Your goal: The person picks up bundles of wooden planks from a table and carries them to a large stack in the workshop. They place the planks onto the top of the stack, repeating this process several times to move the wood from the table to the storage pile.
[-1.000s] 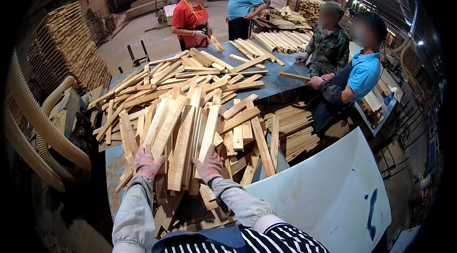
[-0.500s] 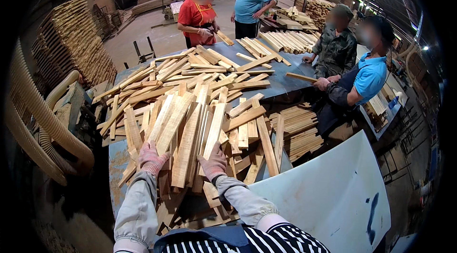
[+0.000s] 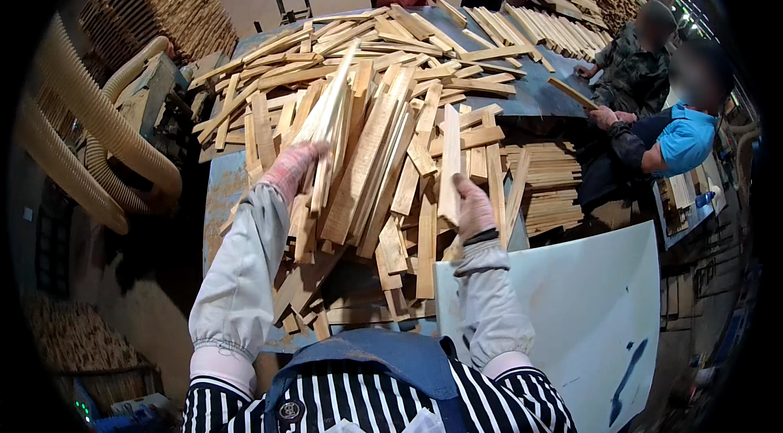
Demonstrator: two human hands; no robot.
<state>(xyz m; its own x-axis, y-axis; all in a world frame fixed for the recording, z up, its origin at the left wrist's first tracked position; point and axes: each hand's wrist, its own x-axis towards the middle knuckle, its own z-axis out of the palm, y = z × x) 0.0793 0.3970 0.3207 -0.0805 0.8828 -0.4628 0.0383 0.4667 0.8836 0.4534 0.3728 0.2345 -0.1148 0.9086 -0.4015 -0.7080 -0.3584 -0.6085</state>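
At 12 o'clock from the wearer's chest, a heap of wooden slats (image 3: 365,160) is being handled on the blue worktop (image 3: 534,99). Compared with half a second ago, the hands are being held farther apart, and one slat (image 3: 450,157) is being carried out toward 1 o'clock; it is apparently being separated from the bundle between them. By the right hand (image 3: 475,209), at 1 o'clock, that slat is being clasped near its lower end, no gap being left between hand and wood. By the left hand (image 3: 295,165), at 11 o'clock, several pale slats (image 3: 336,111) are being touched along their left side, their far ends seemingly being lifted; its fingers are being blurred, so whether they are being clamped or merely pressed there cannot be told. At 2 o'clock, a curved pale sheet (image 3: 571,302) is being partly hidden by the right sleeve (image 3: 489,298).
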